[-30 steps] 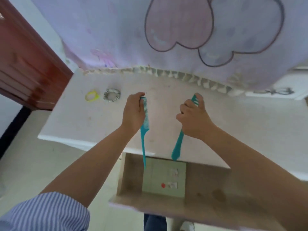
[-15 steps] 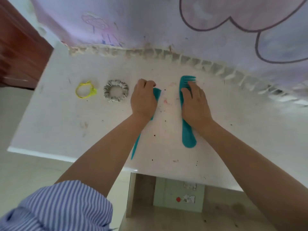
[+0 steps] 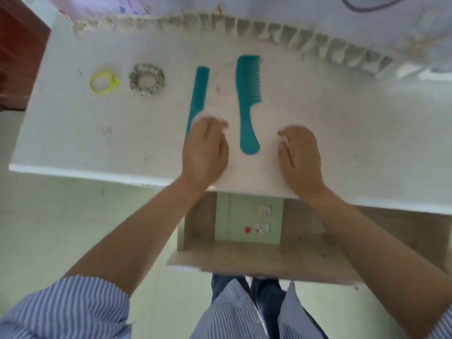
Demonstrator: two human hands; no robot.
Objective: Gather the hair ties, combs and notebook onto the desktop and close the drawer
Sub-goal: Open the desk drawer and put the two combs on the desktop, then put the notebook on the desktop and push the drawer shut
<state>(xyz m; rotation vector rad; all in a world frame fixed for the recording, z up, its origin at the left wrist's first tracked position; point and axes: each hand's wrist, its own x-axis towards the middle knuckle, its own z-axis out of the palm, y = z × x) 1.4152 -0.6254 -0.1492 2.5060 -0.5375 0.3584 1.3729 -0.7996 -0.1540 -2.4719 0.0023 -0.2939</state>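
Both teal combs lie flat on the white desk (image 3: 342,133): the wide-tooth comb (image 3: 247,101) in the middle, the tail comb (image 3: 198,94) just left of it. Left of that sit the grey scrunchie (image 3: 146,80) and the yellow hair tie (image 3: 104,81). The left hand (image 3: 205,152) and right hand (image 3: 302,157) hover released, grasping nothing. Below the wide-tooth comb, the drawer (image 3: 256,258) stands open, the green notebook (image 3: 249,218) inside.

The left hand (image 3: 205,152) is motion-blurred and hides the tail comb's (image 3: 198,94) thin end.
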